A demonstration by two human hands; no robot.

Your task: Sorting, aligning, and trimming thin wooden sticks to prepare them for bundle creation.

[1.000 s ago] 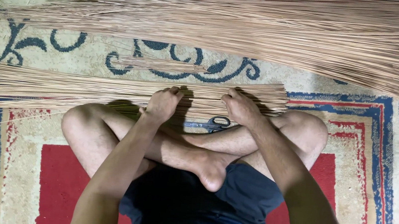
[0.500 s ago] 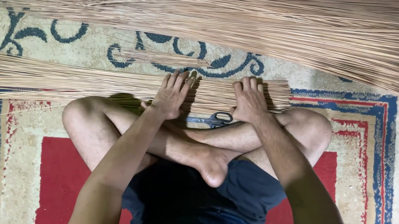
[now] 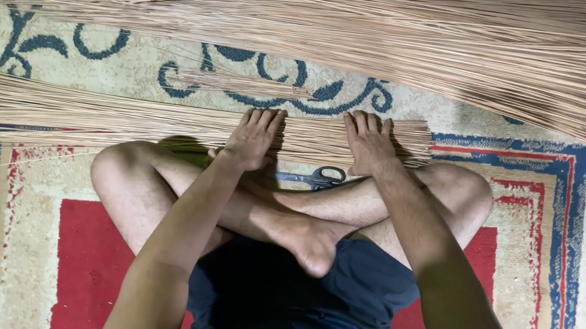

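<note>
both hands have flattened: left hand (image 3: 256, 137) and right hand (image 3: 367, 142) now press open fingers on the near sticks (image 3: 93, 114) on the rug (image 3: 514, 285), beyond scissors (image 3: 317, 177).

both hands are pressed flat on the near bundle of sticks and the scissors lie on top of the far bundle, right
Not quite. In the head view the scissors lie on the carpet by the crossed legs, just behind the near bundle of sticks. The left hand and right hand do press flat on it.

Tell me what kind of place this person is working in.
Probably a room in a home, used for handwork on the floor: a patterned carpet underfoot, long bundles of thin sticks laid across it, and scissors by the crossed legs.
</note>
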